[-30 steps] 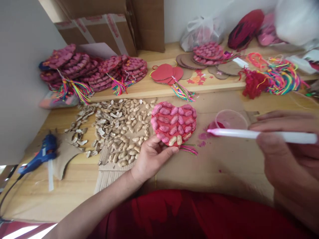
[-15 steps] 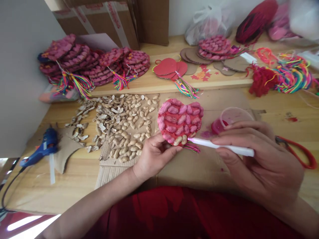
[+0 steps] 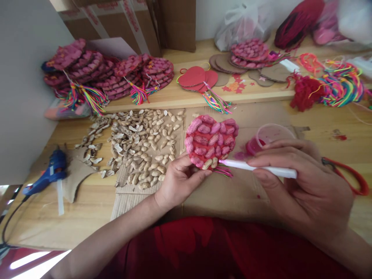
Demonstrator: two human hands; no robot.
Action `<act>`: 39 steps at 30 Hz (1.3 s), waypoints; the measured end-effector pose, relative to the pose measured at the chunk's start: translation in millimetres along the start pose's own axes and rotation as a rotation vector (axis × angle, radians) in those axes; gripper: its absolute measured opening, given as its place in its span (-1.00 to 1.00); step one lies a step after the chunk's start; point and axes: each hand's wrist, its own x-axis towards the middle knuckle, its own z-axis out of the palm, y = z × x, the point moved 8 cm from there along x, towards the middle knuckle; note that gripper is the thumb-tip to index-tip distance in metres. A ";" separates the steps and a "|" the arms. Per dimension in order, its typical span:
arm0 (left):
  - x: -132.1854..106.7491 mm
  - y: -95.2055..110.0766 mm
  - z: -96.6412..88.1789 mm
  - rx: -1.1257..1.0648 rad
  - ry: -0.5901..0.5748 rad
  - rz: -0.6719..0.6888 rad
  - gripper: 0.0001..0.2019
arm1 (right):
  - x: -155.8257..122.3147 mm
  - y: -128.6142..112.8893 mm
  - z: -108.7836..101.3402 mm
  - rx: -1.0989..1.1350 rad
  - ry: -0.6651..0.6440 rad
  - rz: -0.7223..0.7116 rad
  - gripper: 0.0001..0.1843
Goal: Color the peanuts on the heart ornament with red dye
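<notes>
My left hand (image 3: 181, 180) grips the lower left edge of a red heart (image 3: 211, 141) covered in rows of peanut shells. Most of its shells are pink, while two near the bottom are plain tan. Pink cords hang below the heart. Between thumb and fingers, my right hand (image 3: 302, 190) pinches a white paintbrush (image 3: 261, 167) with a pink tip. That tip is at the heart's lower right edge, beside a tan shell; whether it touches, I cannot tell. Behind my right fingers stands a clear cup (image 3: 274, 133) with pink paint in it.
Peanut shells (image 3: 145, 151) cover the cardboard on the left, beside a blue glue gun (image 3: 54, 170). Stacked pink hearts (image 3: 84, 66) and red cardboard hearts (image 3: 196, 78) sit on the raised board behind. Red-handled pliers (image 3: 348, 178) lie at the right, below colourful cords (image 3: 343, 87).
Both hands keep almost the same place, still holding the heart and the brush. The brush tip stays at the heart's lower right edge; the view has shifted very slightly.
</notes>
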 end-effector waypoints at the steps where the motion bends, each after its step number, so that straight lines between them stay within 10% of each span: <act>1: 0.1 0.3 0.0 -0.002 -0.001 0.005 -0.83 | 0.1 0.4 -0.6 -0.010 0.006 0.005 -0.81; 39: 0.8 -2.1 -1.2 -0.024 0.018 -0.032 -0.83 | 1.6 10.2 -8.3 -0.016 0.016 0.038 -0.80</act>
